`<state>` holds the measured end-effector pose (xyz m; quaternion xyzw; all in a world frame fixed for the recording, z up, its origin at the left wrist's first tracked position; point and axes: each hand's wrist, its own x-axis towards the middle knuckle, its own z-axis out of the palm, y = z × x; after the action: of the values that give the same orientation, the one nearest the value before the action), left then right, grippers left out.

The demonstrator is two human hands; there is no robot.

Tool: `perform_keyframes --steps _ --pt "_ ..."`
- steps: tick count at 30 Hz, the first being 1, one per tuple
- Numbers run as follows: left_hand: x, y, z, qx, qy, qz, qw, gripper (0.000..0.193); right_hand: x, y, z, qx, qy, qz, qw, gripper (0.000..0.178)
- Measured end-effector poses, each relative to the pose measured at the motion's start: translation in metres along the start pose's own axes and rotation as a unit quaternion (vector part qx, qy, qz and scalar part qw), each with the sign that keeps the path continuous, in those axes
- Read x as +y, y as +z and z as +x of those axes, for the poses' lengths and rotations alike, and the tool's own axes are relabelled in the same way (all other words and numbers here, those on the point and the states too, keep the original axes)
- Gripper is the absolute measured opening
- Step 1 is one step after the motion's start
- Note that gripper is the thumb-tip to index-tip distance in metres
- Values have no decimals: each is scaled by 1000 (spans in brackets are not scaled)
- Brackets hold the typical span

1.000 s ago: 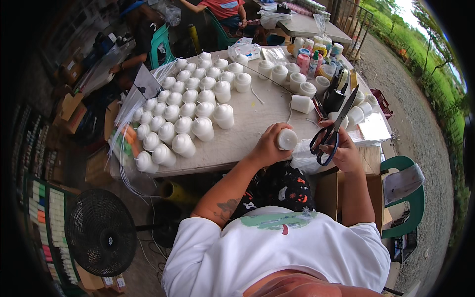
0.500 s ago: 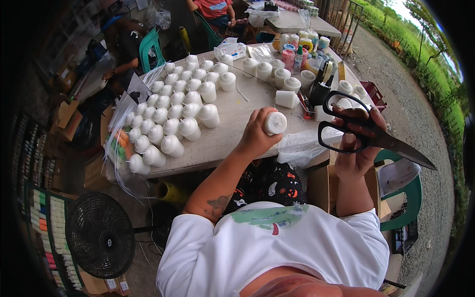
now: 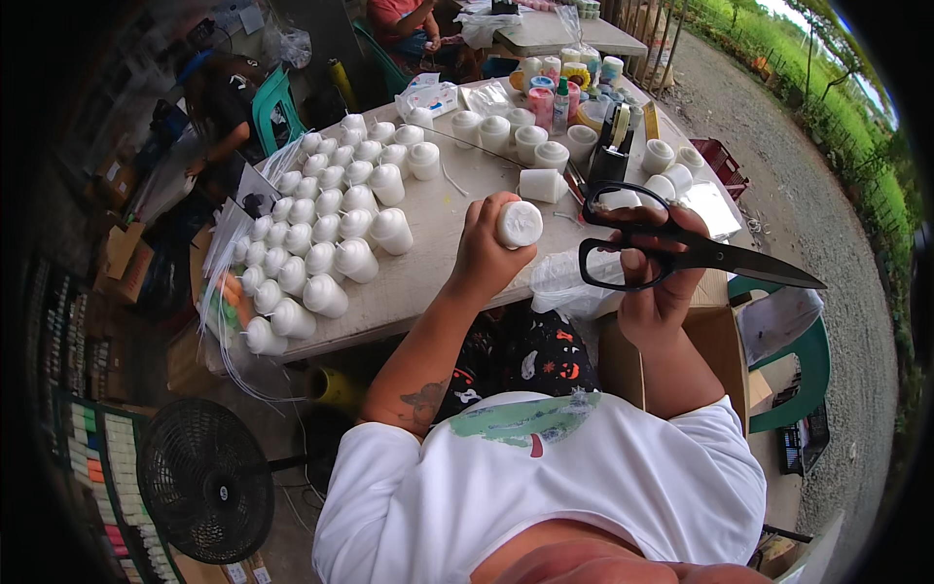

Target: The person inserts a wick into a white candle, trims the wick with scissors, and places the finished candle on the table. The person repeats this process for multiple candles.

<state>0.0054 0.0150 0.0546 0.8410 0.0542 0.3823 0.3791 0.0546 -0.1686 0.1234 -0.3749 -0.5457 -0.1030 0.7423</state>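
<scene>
My left hand (image 3: 479, 255) is closed around a white candle (image 3: 520, 224), its round, flat, uneven end facing up toward me. In my right hand (image 3: 658, 298) is a pair of large black-handled scissors (image 3: 749, 261); the blades point right, away from the candle, and look closed together. The scissors' finger loops lie a short gap right of the candle. Both hands are raised over the near edge of the pale table (image 3: 436, 277). Just beyond the held candle, another white candle (image 3: 541, 185) lies on its side.
Rows of white candles (image 3: 329, 201) with wicks cover the table's left. Clear plastic (image 3: 569, 280) lies at the near edge. A black tape dispenser (image 3: 613, 146), jars and more candles stand back right. A black fan (image 3: 206, 479) is lower left; two other people sit farther back.
The scissors in my right hand have moved left, closer to the candle. The whole view has shifted slightly; my left hand keeps the same grip.
</scene>
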Motion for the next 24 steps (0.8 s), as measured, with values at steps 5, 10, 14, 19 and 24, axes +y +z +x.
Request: perform_keyframes --steps 5,10,14,19,24 --pt "6 0 8 -7 14 11 1000 62 7 1 -9 -46 157 -7 986 57" --pt "8 -4 -1 -9 21 11 1000 61 18 11 -23 -109 258 -77 957 59" --pt "6 -31 -8 -11 -82 -100 992 55 4 -14 -2 -26 280 60 958 55" --pt "-32 -44 -14 111 -223 -458 853 48 30 -46 -67 -76 555 258 787 58" --pt "-40 -52 -27 161 -263 -532 788 39 46 -16 -121 -140 626 219 735 59"
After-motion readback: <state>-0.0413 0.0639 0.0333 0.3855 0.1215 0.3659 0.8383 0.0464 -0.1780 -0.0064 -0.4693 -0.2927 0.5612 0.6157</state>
